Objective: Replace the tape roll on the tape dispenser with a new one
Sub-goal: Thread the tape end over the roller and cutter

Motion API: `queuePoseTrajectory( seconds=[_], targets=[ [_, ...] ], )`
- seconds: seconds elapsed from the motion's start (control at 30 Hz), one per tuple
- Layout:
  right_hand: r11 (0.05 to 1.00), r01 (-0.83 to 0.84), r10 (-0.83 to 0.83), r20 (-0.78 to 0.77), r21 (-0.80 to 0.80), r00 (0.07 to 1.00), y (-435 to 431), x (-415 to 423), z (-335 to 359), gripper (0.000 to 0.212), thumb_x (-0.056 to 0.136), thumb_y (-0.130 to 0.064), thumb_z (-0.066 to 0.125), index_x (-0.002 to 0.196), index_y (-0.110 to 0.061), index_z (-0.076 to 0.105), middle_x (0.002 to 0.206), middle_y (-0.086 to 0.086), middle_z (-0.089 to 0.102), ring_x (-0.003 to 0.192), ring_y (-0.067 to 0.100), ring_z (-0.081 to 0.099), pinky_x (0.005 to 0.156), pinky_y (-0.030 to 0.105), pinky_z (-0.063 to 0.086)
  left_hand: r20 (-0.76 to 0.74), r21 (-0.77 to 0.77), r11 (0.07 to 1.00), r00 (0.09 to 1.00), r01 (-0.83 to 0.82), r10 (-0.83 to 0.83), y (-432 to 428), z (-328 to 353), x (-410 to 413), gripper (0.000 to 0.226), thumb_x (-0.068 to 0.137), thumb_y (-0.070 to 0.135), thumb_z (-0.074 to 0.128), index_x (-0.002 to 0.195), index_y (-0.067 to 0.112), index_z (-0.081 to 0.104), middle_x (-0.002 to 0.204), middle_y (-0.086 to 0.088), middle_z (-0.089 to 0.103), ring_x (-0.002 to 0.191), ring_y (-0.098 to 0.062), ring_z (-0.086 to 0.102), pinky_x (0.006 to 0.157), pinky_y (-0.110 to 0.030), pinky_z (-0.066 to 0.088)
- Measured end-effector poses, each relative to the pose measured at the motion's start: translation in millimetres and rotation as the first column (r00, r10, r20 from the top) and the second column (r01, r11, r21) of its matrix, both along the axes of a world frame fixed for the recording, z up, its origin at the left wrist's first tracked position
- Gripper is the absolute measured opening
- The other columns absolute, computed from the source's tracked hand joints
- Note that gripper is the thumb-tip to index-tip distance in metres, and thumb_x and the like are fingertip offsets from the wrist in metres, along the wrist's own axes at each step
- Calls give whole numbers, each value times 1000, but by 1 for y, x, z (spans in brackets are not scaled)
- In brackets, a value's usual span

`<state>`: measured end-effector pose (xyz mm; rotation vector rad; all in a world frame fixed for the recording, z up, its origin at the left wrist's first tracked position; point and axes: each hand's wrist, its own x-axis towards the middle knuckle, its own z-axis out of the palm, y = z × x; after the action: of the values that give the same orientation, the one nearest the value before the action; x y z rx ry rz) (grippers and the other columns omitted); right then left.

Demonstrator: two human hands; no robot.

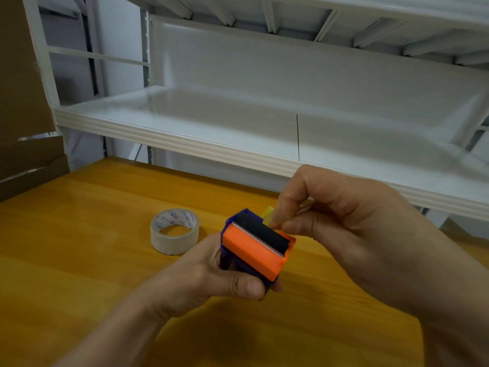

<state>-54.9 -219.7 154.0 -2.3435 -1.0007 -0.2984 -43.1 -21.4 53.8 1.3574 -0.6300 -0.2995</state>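
A blue and orange tape dispenser [255, 247] with a black roller and a metal toothed blade is held above the wooden table [92, 260]. My left hand [211, 282] grips its lower blue body from below, thumb across the front. My right hand [330, 215] pinches a yellowish strip of tape [268, 217] at the dispenser's top far edge. A roll of clear tape [174, 231] with a printed core lies flat on the table, left of the dispenser and apart from both hands.
A white metal shelf [238, 152] juts out over the table's far edge at hand height. Brown cardboard [23, 128] leans at the far left. Another shelf level hangs overhead.
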Motion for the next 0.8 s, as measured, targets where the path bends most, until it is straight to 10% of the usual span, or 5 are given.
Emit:
queuePoseTrajectory(
  seconds=[0.57,0.8],
  targets=[
    [1000,2,-2,13,-22,1000,-2,-1,1,4,85,-28,62,85,-32,61,86,-10,71,83,10,67,67,36,56,9,-1,1000,1000,9,-9,-4,3,-2,43,66,39,85,105,29,70,96,-7,75,88,-15,72,80,-26,55],
    [998,45,-44,-27,36,999,2,2,-2,3,83,-30,66,83,-30,63,83,-11,73,81,8,69,69,37,58,46,63,991,993,-114,112,-6,0,1,41,73,5,79,102,32,69,97,-4,75,89,-15,71,78,-22,54]
  ],
)
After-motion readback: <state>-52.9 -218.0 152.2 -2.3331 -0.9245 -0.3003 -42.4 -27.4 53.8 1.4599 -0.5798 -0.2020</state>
